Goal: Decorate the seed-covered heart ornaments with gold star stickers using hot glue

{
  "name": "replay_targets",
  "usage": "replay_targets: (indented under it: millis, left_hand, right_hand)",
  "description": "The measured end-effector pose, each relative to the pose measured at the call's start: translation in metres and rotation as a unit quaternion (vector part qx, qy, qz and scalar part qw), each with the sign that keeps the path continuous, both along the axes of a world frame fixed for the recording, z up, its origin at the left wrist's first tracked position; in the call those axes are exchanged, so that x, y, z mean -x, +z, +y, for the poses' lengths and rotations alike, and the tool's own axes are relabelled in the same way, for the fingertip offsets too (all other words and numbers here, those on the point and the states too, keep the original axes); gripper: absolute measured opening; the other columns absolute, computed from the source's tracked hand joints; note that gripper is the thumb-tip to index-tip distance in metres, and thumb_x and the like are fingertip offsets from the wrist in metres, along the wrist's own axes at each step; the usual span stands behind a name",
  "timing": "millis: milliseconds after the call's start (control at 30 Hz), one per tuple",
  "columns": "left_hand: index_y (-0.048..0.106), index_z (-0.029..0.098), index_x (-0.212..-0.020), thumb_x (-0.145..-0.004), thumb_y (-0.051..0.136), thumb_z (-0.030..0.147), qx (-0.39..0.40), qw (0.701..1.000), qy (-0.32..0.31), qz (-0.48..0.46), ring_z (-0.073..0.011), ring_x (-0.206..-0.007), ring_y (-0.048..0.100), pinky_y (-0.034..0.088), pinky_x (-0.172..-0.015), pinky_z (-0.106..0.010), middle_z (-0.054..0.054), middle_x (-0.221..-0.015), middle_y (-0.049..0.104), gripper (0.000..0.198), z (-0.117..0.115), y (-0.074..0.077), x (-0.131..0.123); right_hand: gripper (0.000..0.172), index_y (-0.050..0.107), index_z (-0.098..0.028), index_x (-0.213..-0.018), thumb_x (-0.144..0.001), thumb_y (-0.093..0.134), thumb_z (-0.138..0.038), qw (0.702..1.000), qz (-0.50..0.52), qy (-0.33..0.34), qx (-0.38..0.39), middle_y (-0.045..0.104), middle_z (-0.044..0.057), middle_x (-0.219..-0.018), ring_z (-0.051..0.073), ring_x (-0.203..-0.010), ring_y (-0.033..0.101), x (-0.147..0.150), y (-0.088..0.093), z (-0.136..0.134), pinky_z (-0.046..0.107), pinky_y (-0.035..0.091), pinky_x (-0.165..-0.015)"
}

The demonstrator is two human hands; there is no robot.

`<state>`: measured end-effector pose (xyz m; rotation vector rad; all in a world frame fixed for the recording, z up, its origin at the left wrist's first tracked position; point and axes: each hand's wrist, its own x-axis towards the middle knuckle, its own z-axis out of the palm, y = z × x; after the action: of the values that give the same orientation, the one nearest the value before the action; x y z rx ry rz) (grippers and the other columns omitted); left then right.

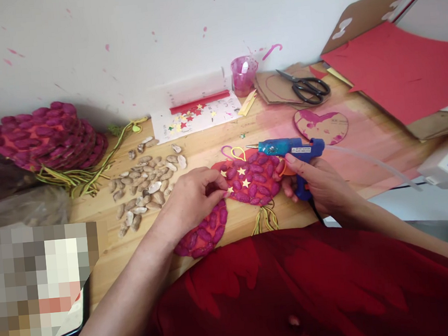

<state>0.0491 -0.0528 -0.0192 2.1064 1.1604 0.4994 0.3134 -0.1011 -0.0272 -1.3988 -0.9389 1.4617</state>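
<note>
My right hand (307, 176) grips a blue hot glue gun (293, 148), its nozzle pointing left above the craft piece. That heart-shaped piece (258, 178) is covered in purple-painted peanut shells, with pale yellow stars (241, 171) on it, a yellow loop at the top and yellow-green tassels below. The fingers of my left hand (200, 193) are pinched together at its left edge, on a small yellow star (230, 190). Partly under my left hand lies a second purple shell-covered piece (204, 232).
Loose peanut shells (146, 180) spread on the left, before a stack of purple shell-covered pieces (44, 136). Small stars lie on white paper (166, 131). Behind are a purple cup (244, 74) and black scissors (307, 88); red sheets (403, 68) and a cardboard heart (322, 127) are rightward.
</note>
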Motion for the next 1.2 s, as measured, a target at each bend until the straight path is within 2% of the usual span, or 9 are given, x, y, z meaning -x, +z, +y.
replay_targets:
  millis: [300, 633, 833, 1000, 1200]
  left_hand:
    - [0.070, 0.021, -0.084, -0.085, 0.066, 0.022, 0.014, 0.999, 0.036, -0.005, -0.0147, -0.068, 0.063, 0.045, -0.068, -0.026, 0.001, -0.081, 0.074, 0.004, -0.001, 0.002, -0.002]
    - [0.068, 0.021, -0.081, -0.086, 0.067, 0.022, 0.002, 0.998, 0.064, 0.005, -0.0125, -0.062, 0.058, 0.044, -0.068, -0.025, 0.003, -0.074, 0.070, 0.005, -0.004, 0.001, -0.007]
    - [0.068, 0.021, -0.082, -0.087, 0.069, 0.028, -0.004, 0.996, 0.086, 0.000, -0.0130, -0.063, 0.059, 0.043, -0.067, -0.025, 0.003, -0.074, 0.070, 0.009, -0.006, -0.001, -0.012]
    - [0.067, 0.021, -0.080, -0.086, 0.070, 0.026, 0.002, 0.995, 0.100, 0.002, -0.0133, -0.064, 0.059, 0.044, -0.067, -0.026, 0.002, -0.076, 0.071, 0.008, -0.008, -0.006, -0.016]
    - [0.068, 0.021, -0.084, -0.090, 0.067, 0.033, -0.003, 0.993, 0.117, -0.010, -0.0137, -0.067, 0.061, 0.045, -0.069, -0.026, 0.002, -0.078, 0.072, 0.014, -0.006, -0.005, -0.012]
  right_hand:
    - [0.040, 0.063, -0.022, -0.076, -0.085, 0.072, -0.060, 1.000, -0.010, -0.004, 0.002, 0.060, 0.000, -0.059, 0.012, -0.046, 0.052, 0.002, 0.002, 0.000, 0.023, 0.038, -0.038]
    - [0.042, 0.062, -0.021, -0.075, -0.086, 0.070, -0.061, 1.000, -0.017, 0.007, 0.007, 0.060, 0.000, -0.054, 0.012, -0.043, 0.051, 0.002, 0.004, 0.000, 0.023, 0.037, -0.039]
    - [0.039, 0.063, -0.021, -0.076, -0.091, 0.067, -0.057, 1.000, -0.017, 0.012, 0.012, 0.061, 0.000, -0.052, 0.011, -0.043, 0.052, 0.001, 0.003, -0.001, 0.021, 0.037, -0.040]
    - [0.040, 0.062, -0.021, -0.074, -0.089, 0.069, -0.057, 1.000, -0.018, 0.010, 0.007, 0.060, 0.000, -0.052, 0.011, -0.043, 0.052, 0.001, 0.002, 0.000, 0.021, 0.037, -0.039]
    - [0.041, 0.062, -0.021, -0.075, -0.087, 0.070, -0.059, 1.000, -0.012, 0.004, 0.001, 0.062, 0.001, -0.054, 0.011, -0.041, 0.051, 0.001, 0.000, 0.000, 0.021, 0.037, -0.038]
